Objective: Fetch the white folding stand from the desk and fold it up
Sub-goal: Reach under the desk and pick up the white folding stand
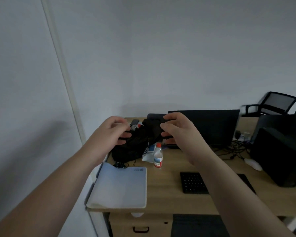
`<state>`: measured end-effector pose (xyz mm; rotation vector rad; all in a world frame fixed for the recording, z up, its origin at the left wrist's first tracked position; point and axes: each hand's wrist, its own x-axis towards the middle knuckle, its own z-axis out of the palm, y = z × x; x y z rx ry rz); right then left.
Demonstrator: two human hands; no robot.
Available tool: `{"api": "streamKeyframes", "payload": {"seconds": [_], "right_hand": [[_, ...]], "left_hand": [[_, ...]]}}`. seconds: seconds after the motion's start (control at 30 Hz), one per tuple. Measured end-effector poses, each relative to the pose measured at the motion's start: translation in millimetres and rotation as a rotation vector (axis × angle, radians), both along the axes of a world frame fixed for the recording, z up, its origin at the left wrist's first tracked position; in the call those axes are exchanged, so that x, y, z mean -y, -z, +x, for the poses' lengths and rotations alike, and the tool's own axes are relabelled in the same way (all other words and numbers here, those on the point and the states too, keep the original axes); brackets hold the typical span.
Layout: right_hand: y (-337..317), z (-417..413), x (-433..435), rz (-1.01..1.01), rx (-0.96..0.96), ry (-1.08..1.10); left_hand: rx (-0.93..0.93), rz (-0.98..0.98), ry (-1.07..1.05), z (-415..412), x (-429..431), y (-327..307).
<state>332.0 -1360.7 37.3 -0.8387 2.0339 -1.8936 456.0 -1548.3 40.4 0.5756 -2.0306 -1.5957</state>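
Note:
My left hand and my right hand are raised side by side above the back of a wooden desk, palms facing each other. The fingers are curled and spread, and nothing is in either hand. Between and behind them lies a crumpled black bag; my left fingertips are close to its top. I cannot make out a white folding stand for certain. The nearest pale thing is a flat white rectangular pad at the desk's front left corner.
A plastic bottle with a red cap stands in front of the bag. Behind my right hand are a dark monitor and a black keyboard. A white mouse, cables, a black box and a mesh chair are at the right.

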Motion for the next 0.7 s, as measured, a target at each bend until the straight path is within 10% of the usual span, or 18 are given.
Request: {"api": "streamKeyframes", "payload": {"seconds": [0.7], "right_hand": [[59.4,53.2,29.0,0.094,-0.023,0.125]], "left_hand": [[0.005,0.117,0.085,33.0,24.8,56.2]]}}
